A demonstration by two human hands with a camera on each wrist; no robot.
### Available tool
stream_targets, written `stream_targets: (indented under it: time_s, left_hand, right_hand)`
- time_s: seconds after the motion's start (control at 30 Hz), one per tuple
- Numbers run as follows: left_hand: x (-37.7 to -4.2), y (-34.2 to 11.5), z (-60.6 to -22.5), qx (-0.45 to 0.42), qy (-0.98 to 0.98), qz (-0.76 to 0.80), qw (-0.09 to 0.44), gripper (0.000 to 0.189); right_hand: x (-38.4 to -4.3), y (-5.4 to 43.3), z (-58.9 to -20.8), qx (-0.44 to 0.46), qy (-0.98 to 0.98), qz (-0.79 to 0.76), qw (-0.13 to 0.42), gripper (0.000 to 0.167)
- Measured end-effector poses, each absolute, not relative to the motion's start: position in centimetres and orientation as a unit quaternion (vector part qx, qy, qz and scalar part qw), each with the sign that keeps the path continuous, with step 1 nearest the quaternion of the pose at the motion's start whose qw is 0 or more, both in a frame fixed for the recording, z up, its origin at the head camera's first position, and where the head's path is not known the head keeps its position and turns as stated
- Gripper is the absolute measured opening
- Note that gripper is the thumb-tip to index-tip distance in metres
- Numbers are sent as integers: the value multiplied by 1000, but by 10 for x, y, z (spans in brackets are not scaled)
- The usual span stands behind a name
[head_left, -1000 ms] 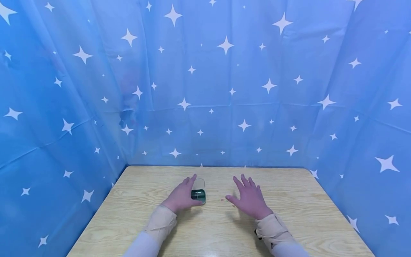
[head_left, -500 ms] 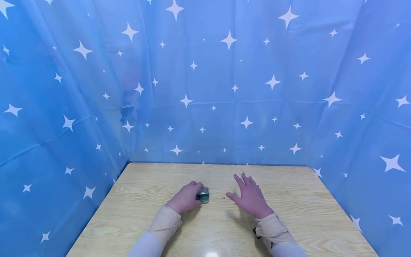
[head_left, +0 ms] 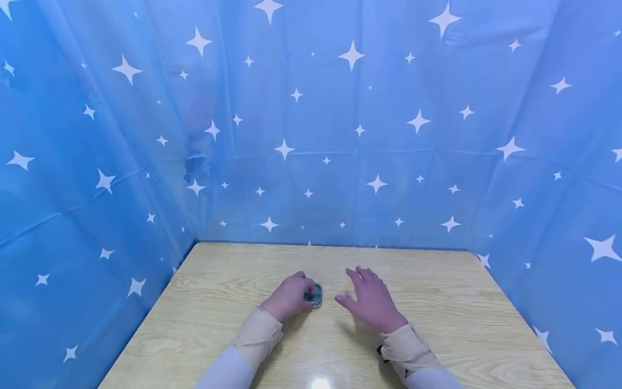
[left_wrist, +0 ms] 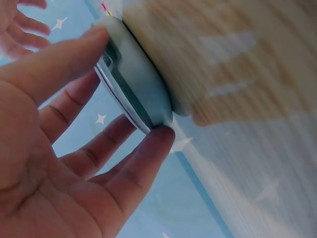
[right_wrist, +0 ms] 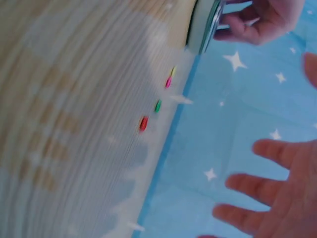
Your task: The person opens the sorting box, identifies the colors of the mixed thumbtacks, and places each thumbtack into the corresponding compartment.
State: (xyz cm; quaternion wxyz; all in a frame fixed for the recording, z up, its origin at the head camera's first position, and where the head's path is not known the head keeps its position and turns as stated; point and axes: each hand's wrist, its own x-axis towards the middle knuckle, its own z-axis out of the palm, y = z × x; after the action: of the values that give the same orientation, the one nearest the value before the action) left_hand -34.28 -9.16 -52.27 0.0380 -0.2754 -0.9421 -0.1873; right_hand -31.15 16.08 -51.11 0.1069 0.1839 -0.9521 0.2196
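Note:
My left hand [head_left: 289,298] grips a small green box [head_left: 317,297] with a clear lid, holding it at the table's middle. In the left wrist view the thumb lies on one end of the green box [left_wrist: 141,74] and a fingertip on the other, with the lid down. To the right, my right hand [head_left: 373,303] hovers over the table, fingers spread and holding nothing. Beneath it, the right wrist view shows several tiny coloured pieces: a red one [right_wrist: 143,123], a green one [right_wrist: 158,106], a pink one [right_wrist: 169,82] and a yellow one [right_wrist: 173,71].
The light wood table [head_left: 218,335] carries the box and the tiny pieces. A blue curtain [head_left: 311,124] with white stars rises behind its far edge and along both sides.
The box's clear lid stood raised a second ago and is now down. My left hand has curled in over the box, moving slightly right. The right hand shifted a little left.

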Motion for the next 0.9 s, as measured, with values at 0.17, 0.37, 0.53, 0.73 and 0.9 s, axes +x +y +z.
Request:
stream_targets:
  time_s: [0.17,0.37,0.53,0.73,0.9]
  left_hand:
    - [-340,-85,-519,-293,-935,-200,25,29]
    - [-337,-75,-518,-315,-925,-210,27,31]
    - [-335,-71,-518,-300,-929,-218,19,35]
    - [-336,-71,-520,-283,-932,-228,10,41]
    - [-338,-74,-522,-279,-929,-243,5,47]
  right_hand:
    - [-313,142,-506,256,-933,238,84,37]
    - [-317,133,-505,319,-919,222,61,10]
    - [-321,135,-509,303,-924,231,27,17]
    - [-327,132,-514,305,-918,251,35,19]
    - [-328,126,-518,293,-920,252,59,19]
